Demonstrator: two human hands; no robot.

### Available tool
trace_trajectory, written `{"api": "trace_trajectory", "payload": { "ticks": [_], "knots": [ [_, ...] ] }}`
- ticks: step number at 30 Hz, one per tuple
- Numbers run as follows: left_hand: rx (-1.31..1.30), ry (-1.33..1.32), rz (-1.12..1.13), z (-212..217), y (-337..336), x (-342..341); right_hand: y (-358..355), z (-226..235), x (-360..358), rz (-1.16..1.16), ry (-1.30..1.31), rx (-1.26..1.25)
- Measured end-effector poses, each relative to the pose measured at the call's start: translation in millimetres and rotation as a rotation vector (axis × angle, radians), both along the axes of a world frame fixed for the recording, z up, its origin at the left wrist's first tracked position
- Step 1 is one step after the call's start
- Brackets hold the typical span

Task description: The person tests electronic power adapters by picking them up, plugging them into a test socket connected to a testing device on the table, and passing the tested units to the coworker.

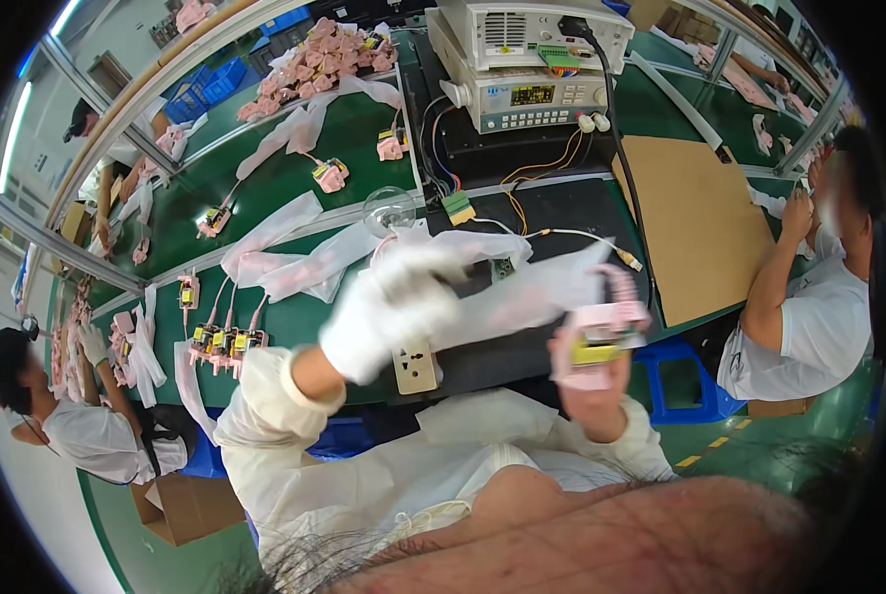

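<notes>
My right hand (593, 391) is closed round a pink open-sided power adapter (601, 342), with a yellow block showing inside it. A pink cable (621, 285) rises from the adapter beside a translucent white plastic sleeve (532, 297), which stretches left toward my other hand. My left hand (393, 307), in a white glove, is at the sleeve's left end; motion smears its fingers, and whether it grips the sleeve cannot be told. Below that hand a beige power socket (415, 368) lies on the black mat (482, 364).
Several similar adapters (227, 342) with sleeved cables lie at left, and a pink pile (319, 59) stands beyond. Stacked test instruments (537, 99) are at the back, with loose wires and a white cable (586, 236) in front. Brown cardboard (695, 228) lies at right. People sit on both sides.
</notes>
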State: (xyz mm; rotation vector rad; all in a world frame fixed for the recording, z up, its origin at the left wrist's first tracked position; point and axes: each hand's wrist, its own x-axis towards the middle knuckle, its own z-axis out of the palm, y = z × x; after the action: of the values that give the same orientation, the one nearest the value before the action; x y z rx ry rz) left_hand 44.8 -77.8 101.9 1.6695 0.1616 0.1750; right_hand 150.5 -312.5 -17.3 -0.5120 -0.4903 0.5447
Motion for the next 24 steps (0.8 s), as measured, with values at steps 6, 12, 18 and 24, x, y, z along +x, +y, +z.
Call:
{"api": "trace_trajectory", "payload": {
  "ticks": [6, 12, 18, 24],
  "knots": [
    [0.144, -0.213, 0.425, -65.4, 171.1, 79.5, -85.2, 51.2, 91.6, -0.428, -0.284, 0.089],
    [0.844, 0.337, 0.36, -113.5, 254.8, 178.1, -110.5, 95.9, 218.2, -0.781, -0.433, -0.218],
    [0.078, 0.202, -0.026, -158.4, 313.7, 215.9, -79.2, 30.4, 283.9, -0.693, -0.438, -0.776],
    [0.111, 0.156, 0.118, -116.3, 266.0, 188.2, -63.4, -33.0, 282.1, -0.47, -0.214, -0.844]
  ]
}}
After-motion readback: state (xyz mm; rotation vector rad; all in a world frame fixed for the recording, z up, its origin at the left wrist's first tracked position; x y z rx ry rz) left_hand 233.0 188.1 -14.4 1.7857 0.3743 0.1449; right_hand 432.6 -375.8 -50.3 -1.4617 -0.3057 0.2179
